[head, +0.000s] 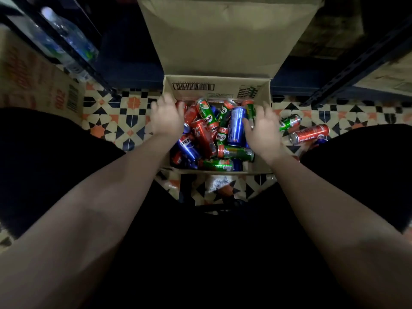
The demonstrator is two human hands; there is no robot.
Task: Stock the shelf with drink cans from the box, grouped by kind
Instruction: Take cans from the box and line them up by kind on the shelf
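Box (217, 85) open, mixed cans (205, 130) (jumbled)

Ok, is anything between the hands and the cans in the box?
Nothing visible. The cardboard box is open, its flap folded back, and the mixed cans lie exposed. The left hand hovers over the red cans at the left side; the right hand touches the blue can.

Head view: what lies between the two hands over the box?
In the head view, jumbled cans, among them a green Milo can, lie between left hand and right hand.
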